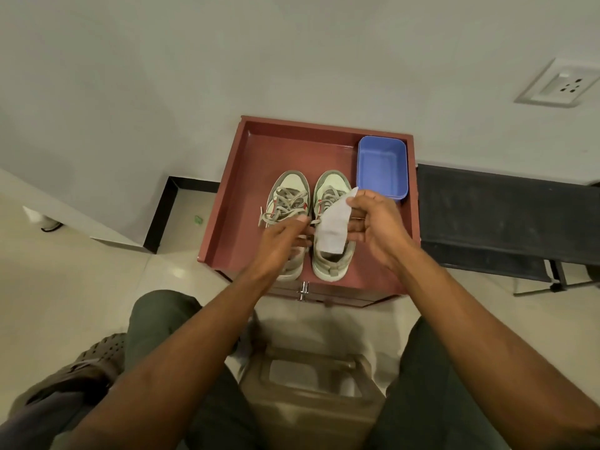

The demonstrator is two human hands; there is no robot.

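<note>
White wipe (332,227) hangs in the grip of the right hand (373,222), pinched between thumb and fingers above the right shoe (329,266) of a pale green pair. The left hand (284,237) hovers over the left shoe (287,193), fingertips close to the wipe's lower edge and the laces; whether its grip holds anything cannot be told. Both shoes stand side by side, toes pointing away from the person, on a red-brown rimmed tabletop (246,190). Just beside the right shoe sits a blue tub (381,167).

Dim, soft light; warped edges
</note>
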